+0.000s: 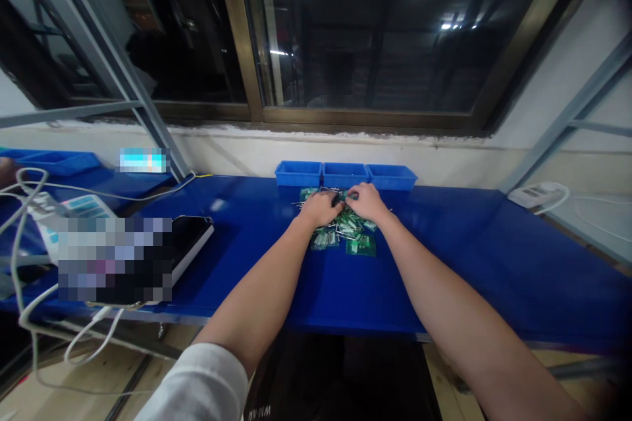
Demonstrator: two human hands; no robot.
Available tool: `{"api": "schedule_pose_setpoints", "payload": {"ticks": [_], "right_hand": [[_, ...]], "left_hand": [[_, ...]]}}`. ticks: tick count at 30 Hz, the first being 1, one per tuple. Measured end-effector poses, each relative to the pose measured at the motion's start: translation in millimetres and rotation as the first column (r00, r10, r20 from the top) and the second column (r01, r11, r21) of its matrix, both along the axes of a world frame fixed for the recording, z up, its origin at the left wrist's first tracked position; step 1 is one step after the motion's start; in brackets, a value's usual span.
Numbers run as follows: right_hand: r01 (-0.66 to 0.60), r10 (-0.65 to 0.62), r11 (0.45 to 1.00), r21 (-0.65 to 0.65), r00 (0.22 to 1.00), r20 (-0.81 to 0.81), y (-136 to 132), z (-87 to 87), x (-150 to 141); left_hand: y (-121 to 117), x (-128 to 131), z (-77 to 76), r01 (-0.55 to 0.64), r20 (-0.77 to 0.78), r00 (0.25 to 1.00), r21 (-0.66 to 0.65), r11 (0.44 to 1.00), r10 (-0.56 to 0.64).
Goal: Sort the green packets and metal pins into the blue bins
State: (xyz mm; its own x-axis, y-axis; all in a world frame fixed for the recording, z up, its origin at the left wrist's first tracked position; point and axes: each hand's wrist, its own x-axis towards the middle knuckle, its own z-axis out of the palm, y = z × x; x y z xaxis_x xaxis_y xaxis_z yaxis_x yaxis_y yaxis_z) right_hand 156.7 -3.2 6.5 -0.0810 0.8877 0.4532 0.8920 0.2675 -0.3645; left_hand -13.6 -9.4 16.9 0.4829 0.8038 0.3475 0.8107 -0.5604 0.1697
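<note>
- Fingers of left hand [318, 209] and right hand [366, 201] bent; whether gripping, cannot tell.
- Small green packets [361, 247] beneath, on blue table [494, 250].
- Blue bins [342, 177] behind.

The tabletop [494, 243] is smooth and glossy, the bins [299, 175] plastic — the packets [361, 247] thin, shiny film. The window frame [239, 33] looks metal; the sleeve [202, 378], matt cloth.

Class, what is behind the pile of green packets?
Three blue trays stand in a row behind the pile, with the wall beyond. The left hand and right hand cover part of the pile's far side; the trays' contents, if any, cannot be made out.
</note>
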Motion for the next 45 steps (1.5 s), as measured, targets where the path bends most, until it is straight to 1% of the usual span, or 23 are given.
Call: {"api": "schedule_pose_setpoints", "payload": {"ticks": [4, 7, 11, 17, 22, 25, 28, 30, 33, 35, 38, 40, 41, 43, 45], "right_hand": [[-0.057, 0.061, 0.997, -0.060, 0.996, 0.066, 0, -5.0, -4], [-0.089, 0.094, 0.993, -0.074, 0.993, 0.065, 0, -5.8, -3], [-0.100, 0.103, 0.992, -0.083, 0.994, 0.041, -1, -3.9, -3], [-0.149, 0.150, 0.988, -0.050, 0.988, 0.026, -3, -1.5, -4], [-0.131, 0.132, 0.991, -0.027, 0.991, 0.021, -3, -1.8, -5], [-0.122, 0.122, 0.992, 0.007, 0.992, 0.022, -2, -2.0, -6], [-0.108, 0.110, 0.991, 0.073, 0.993, -0.031, -2, -0.5, -8], [-0.130, 0.139, 0.987, 0.098, 0.986, -0.090, -4, 1.6, -9], [-0.188, 0.202, 0.977, 0.099, 0.965, -0.165, -7, 5.4, -10], [-0.219, 0.232, 0.972, 0.087, 0.955, -0.185, -10, 7.9, -10], [-0.245, 0.255, 0.967, 0.071, 0.948, -0.193, -12, 10.6, -10], [-0.238, 0.251, 0.968, 0.083, 0.945, -0.211, -12, 11.3, -10], [-0.226, 0.242, 0.970, 0.094, 0.941, -0.237, -12, 11.3, -10], [-0.194, 0.223, 0.974, 0.117, 0.912, -0.343, -11, 11.2, -11], [-0.185, 0.228, 0.973, 0.134, 0.842, -0.488, -10, 11.2, -11]], "left_hand": [[-1, 1, 0.5, 0.003, -0.008, 1.000, -0.024, 1.000, -0.003], [-1, 1, -0.4, -0.006, -0.032, 0.999, -0.018, 1.000, 0.005], [-1, 2, -1.2, 0.002, -0.057, 0.998, -0.019, 1.000, -0.003], [0, 1, -1.4, 0.018, -0.059, 0.998, -0.006, 1.000, -0.018], [1, 0, -1.7, 0.043, -0.041, 0.998, 0.001, 0.999, -0.042], [2, 0, -1.4, 0.057, -0.009, 0.998, 0.009, 0.998, -0.057], [3, 0, -0.9, 0.081, 0.062, 0.995, 0.052, 0.995, -0.084], [4, 0, -0.6, 0.081, 0.115, 0.989, 0.087, 0.993, -0.091], [5, 0, -0.5, 0.060, 0.194, 0.977, 0.136, 0.989, -0.086], [6, 0, -0.1, 0.048, 0.240, 0.967, 0.167, 0.985, -0.088], [6, -1, 1.3, 0.060, 0.252, 0.962, 0.176, 0.983, -0.104], [6, -1, 2.2, 0.066, 0.242, 0.964, 0.169, 0.983, -0.107], [6, -1, 2.6, 0.059, 0.243, 0.965, 0.166, 0.984, -0.099], [6, -1, 3.1, 0.029, 0.253, 0.965, 0.167, 0.986, -0.071], [6, -1, 3.3, -0.001, 0.266, 0.963, 0.166, 0.986, -0.043]]}}
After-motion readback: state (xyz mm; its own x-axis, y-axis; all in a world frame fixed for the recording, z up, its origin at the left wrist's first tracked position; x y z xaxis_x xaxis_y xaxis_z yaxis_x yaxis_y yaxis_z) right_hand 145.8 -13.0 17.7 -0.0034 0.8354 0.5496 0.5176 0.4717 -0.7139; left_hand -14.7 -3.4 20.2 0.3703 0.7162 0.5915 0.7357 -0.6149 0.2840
